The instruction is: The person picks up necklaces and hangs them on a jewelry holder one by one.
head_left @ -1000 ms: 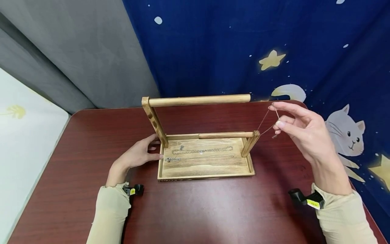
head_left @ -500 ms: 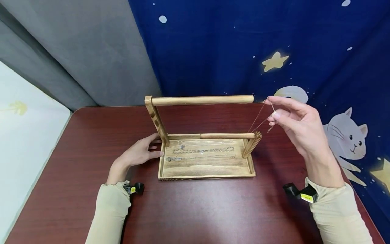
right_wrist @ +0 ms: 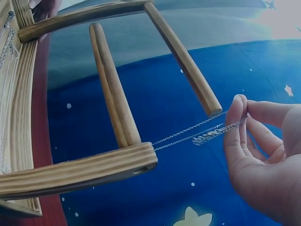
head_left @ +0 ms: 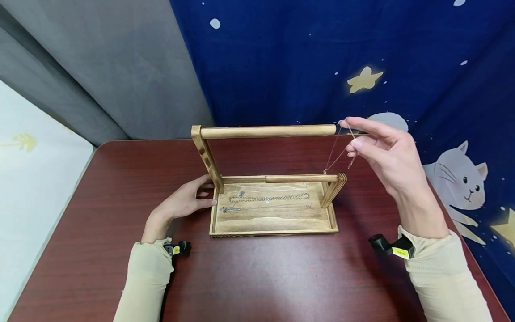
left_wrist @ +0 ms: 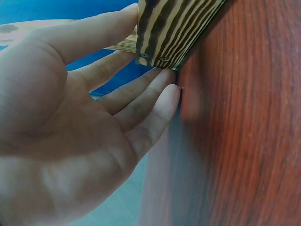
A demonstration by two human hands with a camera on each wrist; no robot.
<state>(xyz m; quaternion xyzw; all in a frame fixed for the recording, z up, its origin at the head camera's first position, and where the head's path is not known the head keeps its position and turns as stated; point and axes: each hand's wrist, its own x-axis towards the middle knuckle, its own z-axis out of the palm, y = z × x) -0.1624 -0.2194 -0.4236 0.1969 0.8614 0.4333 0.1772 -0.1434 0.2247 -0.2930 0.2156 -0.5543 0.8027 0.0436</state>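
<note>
My right hand (head_left: 388,150) pinches a thin chain necklace (head_left: 337,156) between thumb and fingers, stretching it into a loop. The chain's lower end hangs down in the head view, and a coiled tail (right_wrist: 209,137) dangles by the fingertips. Those fingertips are right beside the free end of the upper bar (head_left: 267,131) of a wooden jewelry stand (head_left: 277,225). At the stand's left end, my left hand (head_left: 181,201) grips the corner of its tray, thumb at the rim and fingertips behind the corner. The tray's wall (left_wrist: 174,30) partly hides those fingertips.
Several necklaces (head_left: 267,199) lie in the tray. A lower bar (head_left: 299,178) runs leftward from the short right post (head_left: 333,191). The stand rests on a dark red table (head_left: 261,273), with a blue patterned curtain (head_left: 281,58) behind it.
My right hand has moved left and slightly up with the necklace, closer to the upper bar's free end. My left hand stays at the tray corner.
</note>
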